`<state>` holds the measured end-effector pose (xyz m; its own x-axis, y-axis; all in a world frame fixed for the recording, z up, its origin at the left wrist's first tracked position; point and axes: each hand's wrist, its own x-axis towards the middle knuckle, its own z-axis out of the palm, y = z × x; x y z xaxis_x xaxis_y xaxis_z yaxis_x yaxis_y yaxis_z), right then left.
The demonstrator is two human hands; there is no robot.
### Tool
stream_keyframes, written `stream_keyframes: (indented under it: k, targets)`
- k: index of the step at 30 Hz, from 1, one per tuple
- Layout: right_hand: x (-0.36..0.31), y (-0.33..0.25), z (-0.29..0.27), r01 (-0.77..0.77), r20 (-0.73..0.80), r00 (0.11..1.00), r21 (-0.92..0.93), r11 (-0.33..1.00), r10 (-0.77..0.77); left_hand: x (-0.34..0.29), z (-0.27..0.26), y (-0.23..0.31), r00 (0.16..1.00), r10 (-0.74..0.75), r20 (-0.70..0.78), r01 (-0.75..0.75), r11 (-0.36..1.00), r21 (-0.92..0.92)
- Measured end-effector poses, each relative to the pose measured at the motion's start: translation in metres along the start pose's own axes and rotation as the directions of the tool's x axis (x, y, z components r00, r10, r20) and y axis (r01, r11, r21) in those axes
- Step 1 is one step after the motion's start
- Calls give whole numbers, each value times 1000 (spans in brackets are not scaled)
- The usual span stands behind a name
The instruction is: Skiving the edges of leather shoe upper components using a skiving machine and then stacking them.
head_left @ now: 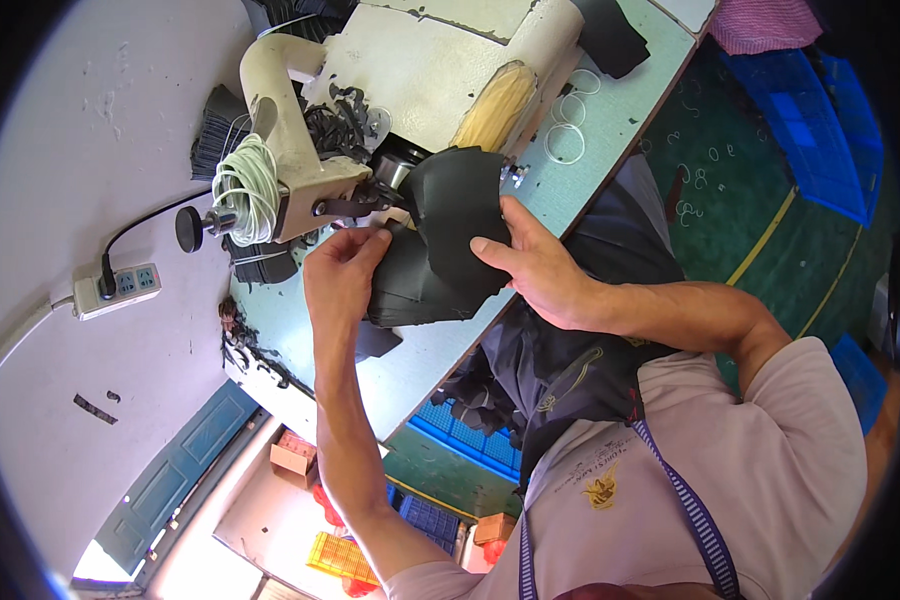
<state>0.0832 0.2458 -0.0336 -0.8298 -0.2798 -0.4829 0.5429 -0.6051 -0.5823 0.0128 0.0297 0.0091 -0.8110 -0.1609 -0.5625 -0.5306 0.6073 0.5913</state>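
Both of my hands hold a black sheet piece, leather-like [460,215], at the working end of a cream bench machine [295,110] that looks like a skiving machine. My left hand [340,275] pinches the left edge between thumb and fingertips, close under the machine's dark metal foot [345,208]. My right hand [545,265] grips the right edge, thumb on top and fingers partly hidden beneath. Lower down the black material shows a second, overlapping layer; I cannot tell whether it is one folded piece or several. Its far edge lies against the metal cylinder [395,165].
Black scraps [340,125] heap behind the machine, and stacked black pieces [220,130] stand beside it. White cord [245,190] is wound round its arm. A power strip [117,290] hangs on the left wall. Blue crates [465,440] sit below the pale green table [605,150].
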Motion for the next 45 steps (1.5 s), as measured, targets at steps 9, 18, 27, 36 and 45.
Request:
stream_keyframes:
  k: [9,18,27,36,45]
  targets:
    - [2,-8,-7,26,31,999,44,999,-28,1,6,2,998,52,19,-48,980,-195]
    - [3,-9,-7,-6,44,999,41,999,4,4,7,-5,1000,1,6,0,995,-104]
    - [0,-6,-7,55,22,998,76,996,-57,6,13,8,1000,-2,-11,1,999,-51]
    - [-1,-14,-9,3,41,999,89,996,-6,3,6,14,997,-37,70,37,999,5]
    - [-3,-19,-10,-43,61,998,128,991,35,-5,5,7,998,51,48,-41,981,-188]
